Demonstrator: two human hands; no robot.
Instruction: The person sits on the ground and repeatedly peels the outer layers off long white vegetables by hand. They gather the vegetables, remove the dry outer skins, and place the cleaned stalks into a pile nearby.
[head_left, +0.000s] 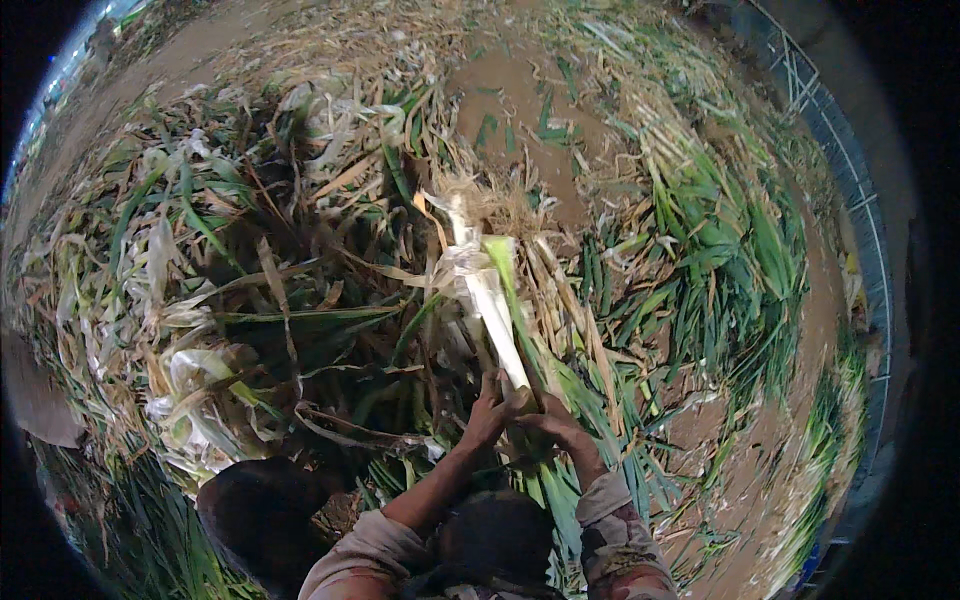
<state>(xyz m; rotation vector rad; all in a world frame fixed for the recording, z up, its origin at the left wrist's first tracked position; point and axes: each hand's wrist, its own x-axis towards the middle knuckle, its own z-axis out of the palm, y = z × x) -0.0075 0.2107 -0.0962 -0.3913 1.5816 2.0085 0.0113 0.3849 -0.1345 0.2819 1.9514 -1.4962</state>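
A long green onion (495, 319) with a bare white shank points away from me, its frayed root end (465, 199) at the far side. Pale loosened skin (469, 262) hangs around the upper shank and looks blurred. My left hand (491, 409) grips the stalk near its lower end, thumb and fingers around it. Against the same end, my right hand (555, 424) closes from the other side, close to the left one. The two hands partly hide the stalk there. Beneath them spread green onion leaves (555, 480).
Stripped skins and leaves (187, 315) form a heap on the left. Unpeeled long green onions (712, 247) lie piled at the right, with dry-rooted stalks (570, 292) nearer me. Brown soil (517, 97) shows ahead. A metal truss (847, 150) runs along the right. My dark-clothed knees (259, 510) are below.
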